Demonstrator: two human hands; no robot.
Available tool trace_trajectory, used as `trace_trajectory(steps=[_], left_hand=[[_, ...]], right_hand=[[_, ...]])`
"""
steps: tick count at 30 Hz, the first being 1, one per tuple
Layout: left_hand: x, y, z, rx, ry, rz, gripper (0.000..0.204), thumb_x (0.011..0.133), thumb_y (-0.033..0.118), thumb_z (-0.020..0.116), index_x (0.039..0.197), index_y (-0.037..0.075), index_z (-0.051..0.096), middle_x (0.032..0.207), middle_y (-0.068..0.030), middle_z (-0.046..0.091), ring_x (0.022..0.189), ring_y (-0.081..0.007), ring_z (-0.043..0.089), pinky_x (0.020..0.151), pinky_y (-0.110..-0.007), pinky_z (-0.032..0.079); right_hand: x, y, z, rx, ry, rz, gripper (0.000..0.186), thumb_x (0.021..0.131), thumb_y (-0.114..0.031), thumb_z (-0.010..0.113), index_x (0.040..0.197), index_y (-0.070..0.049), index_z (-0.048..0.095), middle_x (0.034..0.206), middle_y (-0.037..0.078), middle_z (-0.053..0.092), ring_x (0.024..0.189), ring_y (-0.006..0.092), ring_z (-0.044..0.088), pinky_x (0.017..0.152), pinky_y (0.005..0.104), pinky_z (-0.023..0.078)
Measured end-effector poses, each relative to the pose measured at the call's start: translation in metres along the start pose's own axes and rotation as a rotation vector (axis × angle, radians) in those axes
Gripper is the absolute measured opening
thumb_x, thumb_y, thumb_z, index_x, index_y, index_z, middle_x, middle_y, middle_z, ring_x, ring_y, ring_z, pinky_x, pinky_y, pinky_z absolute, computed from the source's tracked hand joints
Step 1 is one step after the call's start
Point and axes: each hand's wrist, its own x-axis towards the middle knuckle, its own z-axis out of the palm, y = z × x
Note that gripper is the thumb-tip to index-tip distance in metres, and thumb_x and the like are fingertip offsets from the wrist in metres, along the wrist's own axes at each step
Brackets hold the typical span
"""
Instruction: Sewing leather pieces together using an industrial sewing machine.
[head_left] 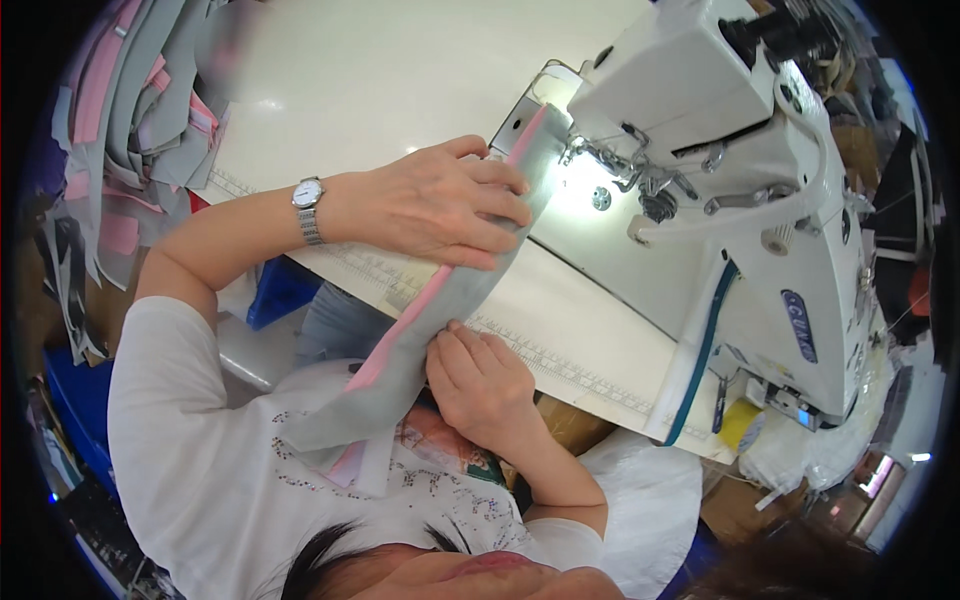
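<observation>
A long grey fabric strip with a pink edge (pixel 467 290) runs slantwise from the sewing machine's lit stitching area (pixel 600 185) down across my lap. My left hand (pixel 450 205) lies over its upper part at the edge of the machine bed, fingers bent and a little apart, pressing the cloth from above. Lower down, my right hand (pixel 482 385) pinches the strip's right edge near the table's front, its fingers pressed together. The thumb of that hand is mostly hidden. Beneath the machine's head, the strip's far end lies beside the metal presser parts (pixel 640 175).
The white sewing machine (pixel 740 200) fills the right side of the white table (pixel 330 60). Grey and pink fabric pieces (pixel 150 110) pile up at the left. Printed ruler markings line the table's front edge. A yellow tape roll (pixel 740 425) sits at the right corner beside small scissors (pixel 720 403).
</observation>
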Motion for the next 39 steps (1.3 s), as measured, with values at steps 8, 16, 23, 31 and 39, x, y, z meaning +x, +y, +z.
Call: trace_trajectory(steps=[8, 16, 23, 31, 39], left_hand=[[0.001, -0.006, -0.005, -0.062, -0.049, 0.002, 0.028, 0.077, 0.034, 0.074, 0.098, 0.019, 0.064, 0.118, 0.0032, 0.059, 0.116, -0.0184, 0.052, 0.088, -0.043, 0.044], [0.016, -0.023, -0.002, -0.028, -0.055, -0.005, 0.026, 0.078, 0.032, 0.073, 0.098, 0.018, 0.064, 0.114, 0.0037, 0.059, 0.115, -0.0172, 0.052, 0.089, -0.041, 0.043], [0.022, -0.041, 0.006, 0.112, 0.03, 0.042, 0.024, 0.081, 0.036, 0.069, 0.095, 0.017, 0.063, 0.114, -0.002, 0.058, 0.115, -0.0184, 0.054, 0.093, -0.042, 0.043], [0.017, -0.019, -0.01, -0.026, 0.014, 0.033, 0.023, 0.073, 0.037, 0.074, 0.083, 0.016, 0.07, 0.112, -0.0056, 0.058, 0.102, -0.0186, 0.057, 0.091, -0.038, 0.042], [0.023, -0.036, 0.0, -0.079, 0.025, -0.055, 0.025, 0.081, 0.038, 0.07, 0.094, 0.017, 0.069, 0.11, -0.0086, 0.054, 0.102, -0.0224, 0.056, 0.102, -0.046, 0.038]], right_hand=[[0.001, 0.004, 0.0, 0.019, -0.031, -0.012, 0.025, 0.067, -0.01, 0.063, 0.089, 0.0, 0.068, 0.096, 0.01, 0.064, 0.092, 0.0235, 0.067, 0.071, 0.0307, 0.053], [0.01, 0.034, -0.005, 0.057, -0.002, -0.022, 0.022, 0.066, -0.008, 0.065, 0.087, -0.001, 0.067, 0.094, 0.008, 0.065, 0.089, 0.0215, 0.067, 0.069, 0.0301, 0.053], [0.026, 0.058, -0.006, 0.029, -0.013, -0.032, 0.021, 0.065, -0.008, 0.065, 0.086, -0.001, 0.065, 0.091, 0.007, 0.064, 0.085, 0.0206, 0.067, 0.066, 0.03, 0.052], [0.029, 0.065, -0.008, -0.008, 0.016, -0.052, 0.021, 0.065, -0.009, 0.066, 0.086, -0.003, 0.065, 0.089, 0.006, 0.062, 0.078, 0.0196, 0.065, 0.064, 0.0291, 0.05], [0.037, 0.09, -0.011, -0.036, -0.034, -0.054, 0.021, 0.065, -0.01, 0.068, 0.085, -0.006, 0.063, 0.088, 0.004, 0.062, 0.077, 0.0199, 0.065, 0.065, 0.0306, 0.052]])
